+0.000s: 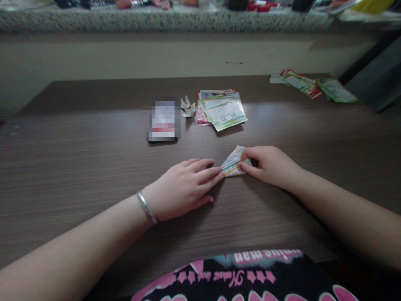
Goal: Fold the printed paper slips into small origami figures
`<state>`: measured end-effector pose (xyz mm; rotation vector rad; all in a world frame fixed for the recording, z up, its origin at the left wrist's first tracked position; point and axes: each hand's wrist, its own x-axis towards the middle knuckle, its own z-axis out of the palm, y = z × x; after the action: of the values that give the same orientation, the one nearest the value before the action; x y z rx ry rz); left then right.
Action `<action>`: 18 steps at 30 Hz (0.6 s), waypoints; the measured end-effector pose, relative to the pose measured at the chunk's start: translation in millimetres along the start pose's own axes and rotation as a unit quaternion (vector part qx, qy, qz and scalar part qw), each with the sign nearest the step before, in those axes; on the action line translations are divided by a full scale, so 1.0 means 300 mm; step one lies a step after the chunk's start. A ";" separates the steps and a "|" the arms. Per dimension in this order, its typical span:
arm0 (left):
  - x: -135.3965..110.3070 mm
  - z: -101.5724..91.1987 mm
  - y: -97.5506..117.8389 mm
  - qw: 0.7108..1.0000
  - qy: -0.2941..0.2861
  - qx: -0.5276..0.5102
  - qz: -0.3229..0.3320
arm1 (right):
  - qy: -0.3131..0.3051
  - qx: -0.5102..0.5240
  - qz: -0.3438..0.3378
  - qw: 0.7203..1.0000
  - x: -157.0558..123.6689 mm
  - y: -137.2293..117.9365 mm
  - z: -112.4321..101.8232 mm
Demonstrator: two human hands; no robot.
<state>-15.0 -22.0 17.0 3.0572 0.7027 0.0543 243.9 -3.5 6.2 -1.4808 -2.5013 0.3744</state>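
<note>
The left hand (183, 188) lies palm down in my view, loosely spread, gripping nothing that I can see; its leading fingertips touch the left point of the folded paper (232, 163). A silver bracelet (147, 207) circles that wrist. The right hand (270, 165) is narrowed, thumb and forefinger pinching the paper's right side.

The paper rests on the brown table (78, 167) between the two hands, folded to a rough triangle. I judge it very light, thin and a little springy along its creases, maybe slick if the print is glossy, and easy to tear or crumple. I'd want a soft pinch near a folded edge, with a flat fingertip steadying the point.

Beyond it sit a flat, dark-edged object (163, 121) with its face blurred out, a small spiky paper figure (188, 108) just beside it, and a loose stack of printed sheets (224, 108). More printed slips (300, 82) lie in the far right corner. Farthest is a speckled ledge (188, 19); its clutter is cut off above, so I cannot tell whether any of it is a container or holds anything.
</note>
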 end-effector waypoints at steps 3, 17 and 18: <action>0.003 0.001 0.004 1.000 0.008 -0.009 -0.010 | 0.000 -0.002 0.009 1.000 0.005 -0.001 0.002; 0.005 0.022 0.006 0.999 0.026 0.029 -0.010 | 0.015 -0.035 -0.044 0.998 0.019 0.024 0.027; 0.004 0.022 0.005 0.999 0.025 0.029 -0.010 | 0.014 -0.036 -0.044 0.998 0.020 0.025 0.027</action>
<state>-12.9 -22.8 10.3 3.1135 0.7511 0.1114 244.7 4.3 -3.5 -1.3849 -2.5717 0.2504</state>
